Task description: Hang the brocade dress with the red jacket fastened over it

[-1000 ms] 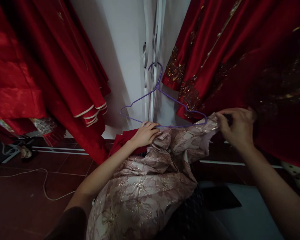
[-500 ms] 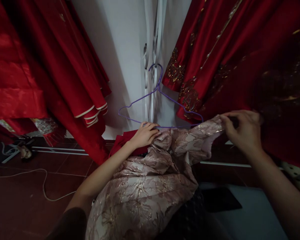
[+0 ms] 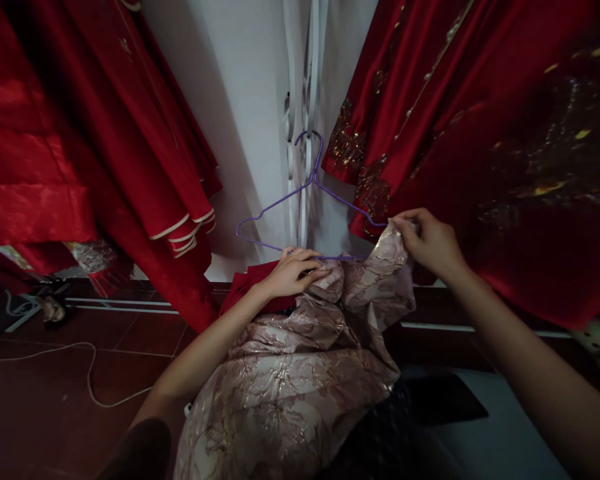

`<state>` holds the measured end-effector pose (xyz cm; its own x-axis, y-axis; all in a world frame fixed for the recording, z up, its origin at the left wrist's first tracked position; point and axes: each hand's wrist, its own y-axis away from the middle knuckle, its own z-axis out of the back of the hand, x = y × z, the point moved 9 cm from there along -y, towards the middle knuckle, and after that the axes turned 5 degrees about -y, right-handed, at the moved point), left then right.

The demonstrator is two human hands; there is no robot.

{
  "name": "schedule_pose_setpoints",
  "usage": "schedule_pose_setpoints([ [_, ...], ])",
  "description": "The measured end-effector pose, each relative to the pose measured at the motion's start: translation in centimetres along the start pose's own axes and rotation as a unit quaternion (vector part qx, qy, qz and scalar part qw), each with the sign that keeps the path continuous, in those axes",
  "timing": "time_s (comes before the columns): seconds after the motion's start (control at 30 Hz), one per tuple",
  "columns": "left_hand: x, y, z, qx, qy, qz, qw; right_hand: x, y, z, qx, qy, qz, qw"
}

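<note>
A pale pink brocade garment point(image 3: 290, 380) with gold flower patterns lies across my lap and lower arm. A thin purple wire hanger point(image 3: 285, 200) stands in front of it, hook up against the white wall. My left hand point(image 3: 293, 272) is closed over the hanger's bottom bar and the bunched fabric under it. My right hand point(image 3: 427, 240) pinches the garment's upper corner at the hanger's right end, which the fabric now covers.
Red satin garments point(image 3: 105, 147) hang at the left and gold-embroidered red garments point(image 3: 480, 133) at the right, crowding both sides. White strips point(image 3: 307, 80) hang on the wall between. A white cord point(image 3: 90, 373) lies on the dark red tile floor.
My right hand moved left and slightly up with the fabric corner, drawing it over the hanger's right end. My left hand stayed on the bottom bar.
</note>
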<state>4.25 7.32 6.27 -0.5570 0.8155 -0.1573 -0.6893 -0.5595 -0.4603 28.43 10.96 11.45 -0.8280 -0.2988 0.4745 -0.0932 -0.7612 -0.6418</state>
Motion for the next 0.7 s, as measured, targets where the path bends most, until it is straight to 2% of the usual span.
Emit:
schedule_pose_setpoints([
  [0.1,0.0,-0.2,-0.1,-0.006,0.004,0.005,1.000,1.7,-0.2,-0.6,0.015,-0.007,0.010,1.000],
  [0.2,0.1,-0.2,-0.1,-0.006,-0.002,0.010,1.000,1.6,-0.3,-0.2,0.009,0.026,0.018,0.999],
  [0.4,0.5,0.0,0.2,0.006,0.006,0.015,1.000,-3.6,0.8,2.8,-0.041,0.074,-0.033,0.996],
  [0.5,0.5,0.0,0.1,0.002,0.007,0.012,1.000,-4.9,1.3,3.8,-0.051,0.066,-0.042,0.996],
  [0.7,0.4,-0.3,-0.1,-0.001,-0.001,0.007,1.000,-3.1,1.1,3.4,-0.041,0.028,-0.013,0.999],
])
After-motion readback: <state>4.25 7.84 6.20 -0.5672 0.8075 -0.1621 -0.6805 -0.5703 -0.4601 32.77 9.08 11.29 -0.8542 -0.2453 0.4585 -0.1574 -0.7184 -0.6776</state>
